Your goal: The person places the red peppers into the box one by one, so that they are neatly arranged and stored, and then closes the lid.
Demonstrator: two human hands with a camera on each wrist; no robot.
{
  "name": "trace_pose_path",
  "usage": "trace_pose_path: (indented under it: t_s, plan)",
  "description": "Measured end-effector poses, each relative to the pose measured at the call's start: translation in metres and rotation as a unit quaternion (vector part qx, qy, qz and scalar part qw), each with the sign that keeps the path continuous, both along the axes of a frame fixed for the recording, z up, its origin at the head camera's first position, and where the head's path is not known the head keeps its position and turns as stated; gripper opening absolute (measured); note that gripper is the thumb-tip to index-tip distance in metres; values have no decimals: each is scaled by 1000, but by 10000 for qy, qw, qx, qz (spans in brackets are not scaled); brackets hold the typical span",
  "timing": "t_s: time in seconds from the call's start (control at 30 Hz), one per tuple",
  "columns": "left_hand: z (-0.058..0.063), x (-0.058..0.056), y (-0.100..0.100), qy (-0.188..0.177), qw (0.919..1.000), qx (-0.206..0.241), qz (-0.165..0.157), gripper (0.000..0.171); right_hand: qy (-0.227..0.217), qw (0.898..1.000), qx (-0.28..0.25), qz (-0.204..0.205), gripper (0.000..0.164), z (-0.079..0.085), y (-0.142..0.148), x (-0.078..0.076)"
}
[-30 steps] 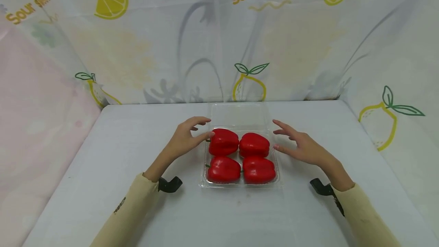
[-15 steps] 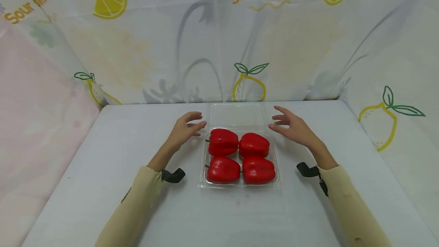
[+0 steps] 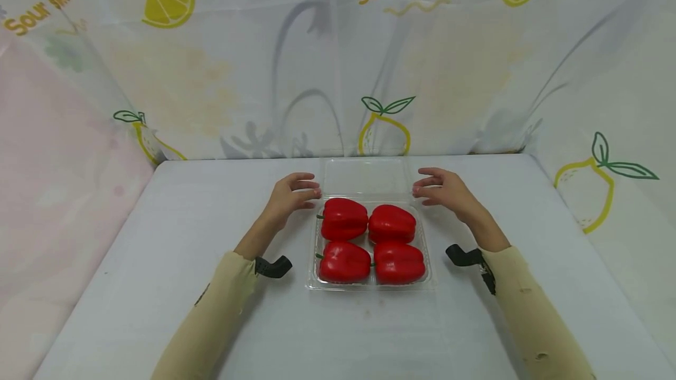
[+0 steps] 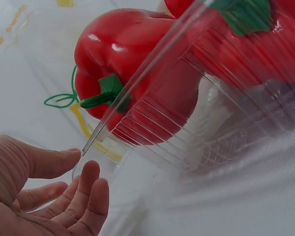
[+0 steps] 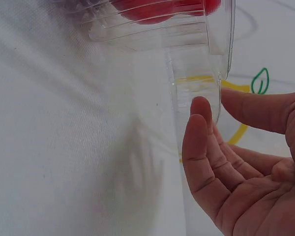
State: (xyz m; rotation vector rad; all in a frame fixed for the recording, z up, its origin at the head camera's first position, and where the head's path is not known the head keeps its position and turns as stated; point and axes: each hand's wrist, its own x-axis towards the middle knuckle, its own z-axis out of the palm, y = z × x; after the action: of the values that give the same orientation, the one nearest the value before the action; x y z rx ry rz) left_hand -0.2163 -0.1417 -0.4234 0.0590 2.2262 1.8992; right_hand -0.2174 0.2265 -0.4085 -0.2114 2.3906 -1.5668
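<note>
Several red bell peppers [image 3: 344, 219] with green stems lie in the base of a clear plastic clamshell box [image 3: 311, 283]. Its lid [image 3: 364, 176] is folded back behind them. My left hand [image 3: 289, 195] is at the lid's left side near the hinge, thumb and fingers pinching its edge; in the left wrist view, a pepper [image 4: 132, 64] sits just above that hand [image 4: 49, 191]. On the opposite side, my right hand [image 3: 446, 192] pinches the lid's right edge, with the clear plastic between thumb and fingertips in the right wrist view.
The box stands on a white-covered table [image 3: 211, 204]. Behind it hangs a cloth [image 3: 237, 75] printed with lemons and lettering. A black wrist mount [image 3: 273, 267] juts inward from the left sleeve, another black mount [image 3: 465, 255] from the right.
Both hands have moved from above the peppers' sides to the lid's edges, the right hand travelling back and inward. Their fingers have closed in on the lid. The peppers and box stay put.
</note>
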Motion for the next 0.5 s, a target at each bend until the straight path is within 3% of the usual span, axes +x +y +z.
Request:
trace_pose_path:
  t_s: [0.2,0.5]
  plan:
    - [3,0,1,-58,9997,205,74,54,47,9999,-17,-129,63,2,-2,1]
    - [5,1,0,695,9968,346,170,50,693,9972,-161,-213,57,7,-3,2]
